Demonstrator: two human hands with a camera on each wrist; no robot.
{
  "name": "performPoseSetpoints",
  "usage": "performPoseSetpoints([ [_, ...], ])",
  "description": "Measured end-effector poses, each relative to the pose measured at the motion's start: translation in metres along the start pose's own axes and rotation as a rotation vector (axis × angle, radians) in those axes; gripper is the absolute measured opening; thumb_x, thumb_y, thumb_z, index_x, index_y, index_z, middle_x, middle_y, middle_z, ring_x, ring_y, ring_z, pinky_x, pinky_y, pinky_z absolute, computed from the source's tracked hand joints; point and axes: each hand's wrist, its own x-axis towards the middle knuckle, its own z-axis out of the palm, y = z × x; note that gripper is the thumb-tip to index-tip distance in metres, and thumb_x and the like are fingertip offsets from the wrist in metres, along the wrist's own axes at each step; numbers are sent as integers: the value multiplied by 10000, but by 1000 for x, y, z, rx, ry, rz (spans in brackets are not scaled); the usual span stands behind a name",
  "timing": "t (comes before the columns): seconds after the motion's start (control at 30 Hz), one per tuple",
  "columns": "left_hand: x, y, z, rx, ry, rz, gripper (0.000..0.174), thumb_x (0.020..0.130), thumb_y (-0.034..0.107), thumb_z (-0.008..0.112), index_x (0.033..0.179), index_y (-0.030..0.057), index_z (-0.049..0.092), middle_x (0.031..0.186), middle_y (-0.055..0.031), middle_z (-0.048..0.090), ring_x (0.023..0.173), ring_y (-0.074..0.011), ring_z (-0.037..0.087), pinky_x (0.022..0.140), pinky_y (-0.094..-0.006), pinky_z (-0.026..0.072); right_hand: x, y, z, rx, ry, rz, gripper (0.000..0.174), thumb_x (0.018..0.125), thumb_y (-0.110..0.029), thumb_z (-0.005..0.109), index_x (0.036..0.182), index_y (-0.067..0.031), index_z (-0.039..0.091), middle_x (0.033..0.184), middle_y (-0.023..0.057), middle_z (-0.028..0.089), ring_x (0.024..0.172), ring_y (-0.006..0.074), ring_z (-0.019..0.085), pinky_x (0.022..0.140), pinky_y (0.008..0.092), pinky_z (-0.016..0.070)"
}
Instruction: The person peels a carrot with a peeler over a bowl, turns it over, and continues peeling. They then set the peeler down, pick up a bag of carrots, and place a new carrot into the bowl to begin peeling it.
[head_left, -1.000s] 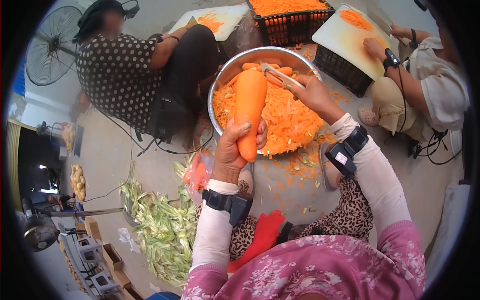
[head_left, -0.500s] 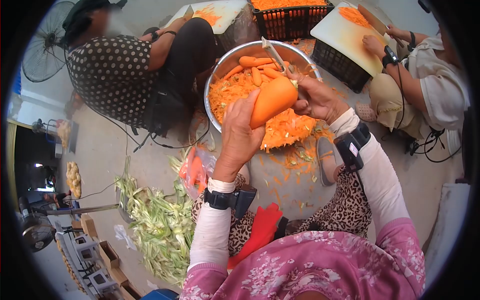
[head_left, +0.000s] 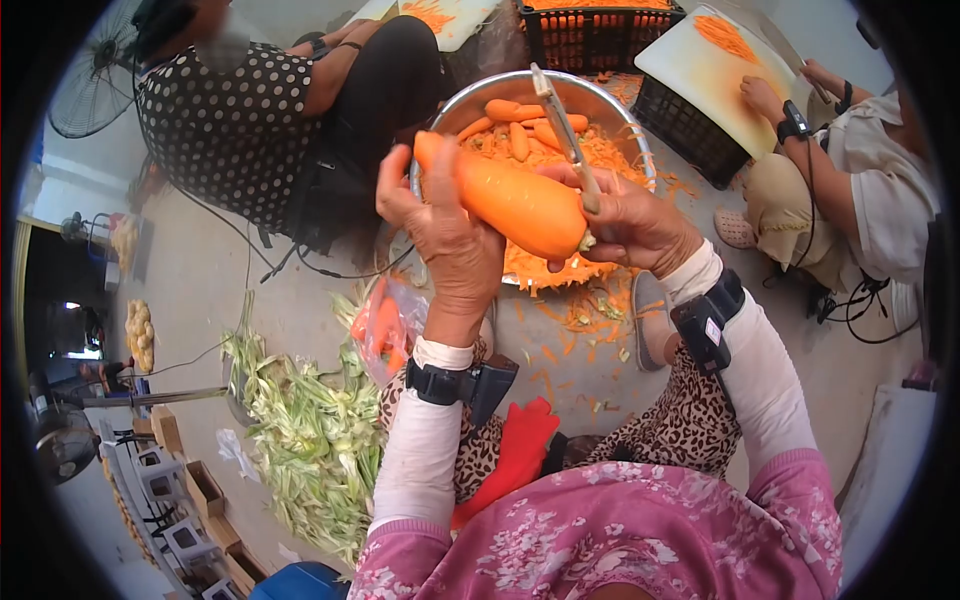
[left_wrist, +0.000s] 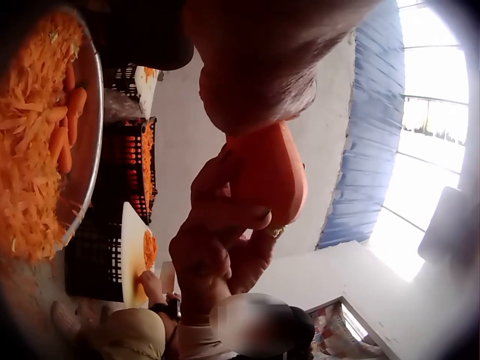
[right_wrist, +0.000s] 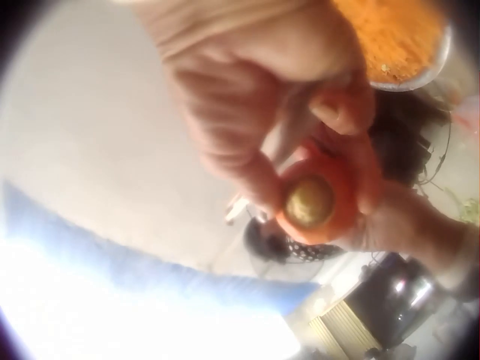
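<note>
A big, thick carrot (head_left: 520, 205) lies slantwise between both hands above a metal basin (head_left: 640, 135). My left hand (head_left: 445, 235) holds the narrow end, its thumb over the carrot and other fingers behind; these fingers are blurred. At the stem end, my right hand (head_left: 640, 225) grips a peeler (head_left: 560, 120), blade upward, while its fingers also touch the carrot. The round, brownish stem end (right_wrist: 309, 201) faces the right wrist camera. Orange carrot peelings (head_left: 600, 150) fill the basin, with several smaller carrots (head_left: 520, 140) on top.
One person (head_left: 220, 140) sits at left, another (head_left: 860, 190) at right by a cutting board (head_left: 700, 80) on a black crate (head_left: 685, 130). A crate of shredded carrot (head_left: 600, 40) stands behind the basin. Green husks (head_left: 310, 450) and a plastic bag (head_left: 385, 325) lie on the floor.
The carrot has gone from upright in the left hand to slanting across both hands, stem end at right. The right hand with the peeler has moved down to that end.
</note>
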Motion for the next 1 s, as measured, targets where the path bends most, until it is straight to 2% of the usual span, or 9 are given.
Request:
performPoseSetpoints([
  [0.13,4,-4,8,-396,237,-294,535,829,-16,617,1314,-39,392,1257,-188,419,1142,-321,457,964,-360,405,5,7,2,60,-54,-121,699,787,-246,742,1351,-56,375,1001,55,601,525,23,445,423,125,324],
  [0.23,3,-12,5,-1238,-151,-917,342,960,37,451,1297,-15,430,1112,-109,605,965,-215,627,878,-327,496,8,7,3,16,-40,-154,741,756,-198,767,1361,-58,361,995,51,603,494,-5,360,429,124,306],
  [0.33,6,1,-1,-1695,-166,-1046,364,995,175,408,1313,-2,407,1136,-143,594,1016,-248,619,884,-358,515,10,7,6,-37,31,-173,757,744,-177,778,1362,-58,357,999,51,604,523,-3,394,443,124,314],
  [0.47,10,5,-5,-1921,-349,-865,565,1005,460,186,1384,56,302,1171,-180,571,1022,-316,618,905,-427,521,11,3,23,-206,172,-183,757,727,-169,796,1350,-53,381,1018,42,602,685,41,534,550,151,418],
  [0.57,12,16,-7,-1716,-262,-1031,617,987,517,169,1391,68,294,1246,-188,524,1042,-322,611,920,-450,514,16,11,28,-324,236,-287,705,737,-190,792,1320,-47,423,1028,32,597,826,82,585,662,200,475],
  [0.7,4,2,1,-1807,-228,-1103,624,983,527,190,1397,71,289,1283,-178,497,1088,-308,589,932,-452,507,7,-7,35,-533,235,-182,620,782,-255,761,1277,-33,460,989,34,600,777,105,612,716,229,493],
  [0.77,-11,-20,12,-2511,-372,-817,603,988,510,207,1403,80,286,1273,-160,506,1167,-285,540,958,-442,490,6,-12,37,-568,287,-145,556,844,-350,695,1237,-17,486,932,39,601,703,110,623,666,217,488],
  [0.87,13,4,-10,-1938,-223,-1139,593,990,502,233,1410,86,282,1250,-144,525,1113,-249,572,941,-414,497,1,-18,26,-633,372,-168,527,889,-400,626,1211,-3,494,880,47,601,624,98,610,607,211,473],
  [1.0,2,-11,-4,-1913,-233,-1150,574,990,500,258,1375,83,340,1221,-132,543,1049,-225,592,908,-386,506,-3,-21,10,-735,354,-205,328,960,-288,535,1128,-8,558,816,22,593,581,56,515,572,212,437],
])
